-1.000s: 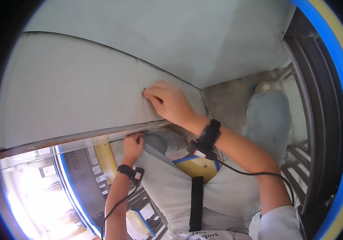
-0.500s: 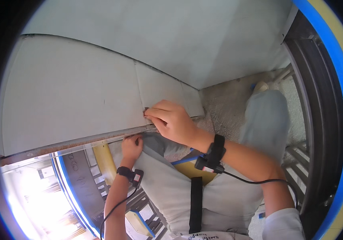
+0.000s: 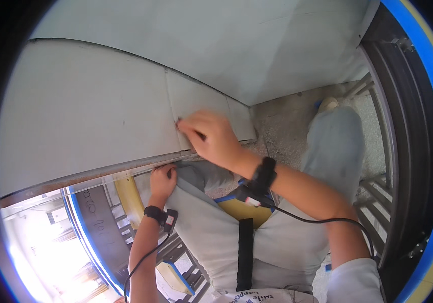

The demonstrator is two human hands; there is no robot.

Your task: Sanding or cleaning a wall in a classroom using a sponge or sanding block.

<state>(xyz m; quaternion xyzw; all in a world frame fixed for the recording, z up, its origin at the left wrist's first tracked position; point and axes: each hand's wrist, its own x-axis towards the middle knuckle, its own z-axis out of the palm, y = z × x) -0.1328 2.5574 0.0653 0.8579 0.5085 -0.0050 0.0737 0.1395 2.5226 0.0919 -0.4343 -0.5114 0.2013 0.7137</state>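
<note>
Item: pale wall panel (image 3: 90, 116), long axis running left-right, directly under our right hand (image 3: 211, 136), whose curled fingertips pinch at its vertical seam, holding nothing we can make out; our left hand (image 3: 163, 179), below, grips the panel's lower edge.

Building site or balcony under renovation: large grey wall tiles (image 3: 85, 121), bare concrete floor (image 3: 287, 121), metal railing (image 3: 403, 126), bright open drop below.
</note>
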